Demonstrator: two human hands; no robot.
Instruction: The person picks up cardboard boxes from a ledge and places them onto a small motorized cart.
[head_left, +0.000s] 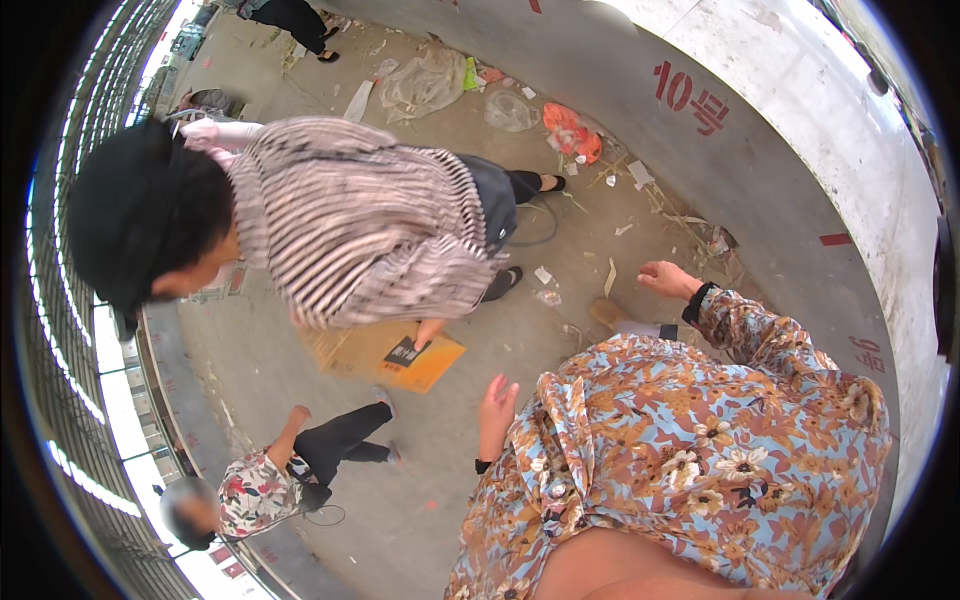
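Note:
My left hand (499, 412) is held out before my flowered garment (682, 450), empty, with thumb and fingers apart. Farther to the right, my right hand (670, 280) hangs over the littered floor near the low grey wall (772, 187); its fingers are loosely bent and nothing shows in them. Below it a brown shoe (606, 313) stands on the concrete. Nearest to my left hand is a cardboard box (352, 349) with an orange printed end, carried by a person in a striped shirt (360, 225). Neither of my hands touches it.
Plastic bags (424, 82), a red-orange bag (572, 131) and paper scraps lie along the wall's foot. The wall bears red stencilled marks and has a pale top (855, 135). Another person (262, 487) walks at lower left; black-trousered legs (296, 26) show at the top.

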